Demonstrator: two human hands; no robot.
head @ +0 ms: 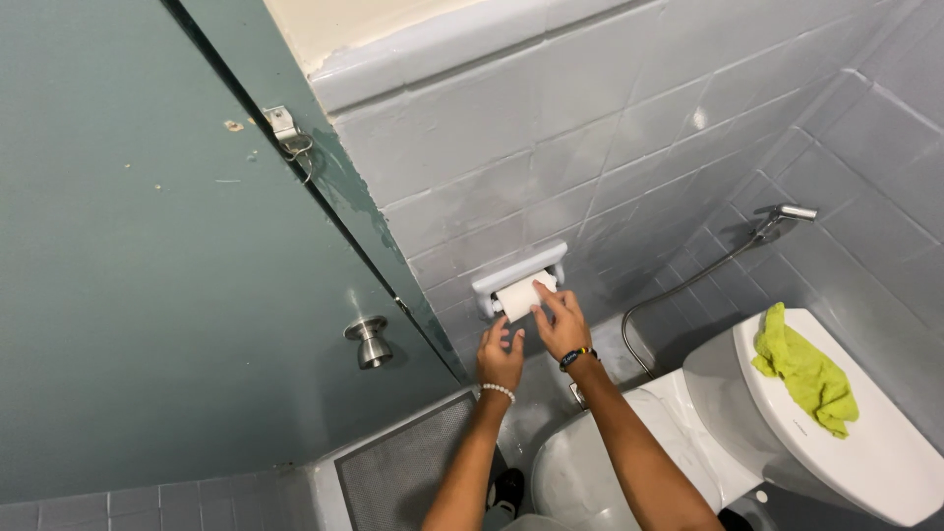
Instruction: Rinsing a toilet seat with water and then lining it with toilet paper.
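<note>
A white toilet paper roll (518,297) sits in a pale holder (518,267) set into the grey tiled wall. My right hand (560,323), with a dark bracelet on the wrist, rests its fingertips on the roll. Just below and to the left, my left hand (501,356) wears a pearl bracelet and has its fingers spread under the roll. Neither hand grips anything that I can see.
A green door (177,275) with a metal knob (369,341) stands open on the left. A white toilet (629,442) is below, with a yellow-green cloth (808,372) on its tank lid (865,452). A spray hose (787,213) hangs on the wall at right.
</note>
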